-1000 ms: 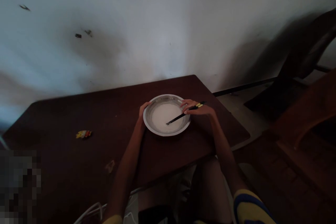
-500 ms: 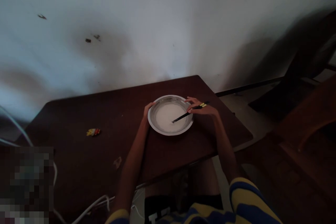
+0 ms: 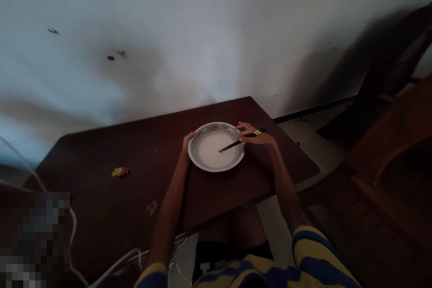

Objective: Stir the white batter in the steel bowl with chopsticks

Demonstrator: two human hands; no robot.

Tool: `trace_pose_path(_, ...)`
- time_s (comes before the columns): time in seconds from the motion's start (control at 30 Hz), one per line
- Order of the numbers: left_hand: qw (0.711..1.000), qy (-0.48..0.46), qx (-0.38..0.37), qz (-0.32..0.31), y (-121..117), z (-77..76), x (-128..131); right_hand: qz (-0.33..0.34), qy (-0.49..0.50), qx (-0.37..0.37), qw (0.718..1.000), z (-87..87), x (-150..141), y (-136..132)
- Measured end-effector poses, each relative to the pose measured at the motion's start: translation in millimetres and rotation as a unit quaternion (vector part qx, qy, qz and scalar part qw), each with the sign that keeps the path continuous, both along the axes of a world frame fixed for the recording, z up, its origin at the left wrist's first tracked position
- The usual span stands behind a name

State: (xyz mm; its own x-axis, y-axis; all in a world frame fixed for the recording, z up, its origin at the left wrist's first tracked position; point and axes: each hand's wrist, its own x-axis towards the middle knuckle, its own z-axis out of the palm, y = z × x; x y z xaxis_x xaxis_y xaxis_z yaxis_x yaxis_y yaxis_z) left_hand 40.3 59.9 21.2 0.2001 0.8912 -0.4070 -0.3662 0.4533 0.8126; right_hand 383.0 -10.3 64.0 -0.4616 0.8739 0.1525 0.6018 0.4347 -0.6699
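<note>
A wide metal basin (image 3: 193, 156) sits on the dark table, with a whitish, milky content (image 3: 212, 150) inside. My left hand (image 3: 187, 140) holds its left rim, fingers closed round the edge. Black chopsticks with gold bands (image 3: 231, 146) slant down into the basin, their lower end touching the pale surface. My right hand (image 3: 251, 135) grips them near the banded upper end, above the right rim. Some of its fingers lie over or against that rim; whether they press on it I cannot tell.
On the dark wooden table (image 3: 101, 207) lie a small yellow, white and red figure (image 3: 120, 172) and a pale scrap (image 3: 151, 208). White cables (image 3: 118, 263) run along the near left edge. A stained wall (image 3: 189, 45) stands behind; wooden furniture (image 3: 388, 153) is at the right.
The chopsticks' lower end has shifted slightly away from me within the basin. Both hands keep their holds. The whole view has moved a little.
</note>
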Motion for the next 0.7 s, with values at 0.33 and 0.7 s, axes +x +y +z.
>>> trace_pose_path(0.33, 1.0, -0.007, 0.006, 0.004, 1.9, -5.4, -0.3, -0.098, 0.0, 0.047, 0.994, -11.4, -29.9, 6.2)
trace_pose_path(0.7, 1.0, -0.028, -0.004, 0.003, 1.2, -1.1, 2.4, -0.012, -0.011, 0.013, 1.0, -2.0, -28.4, -7.6)
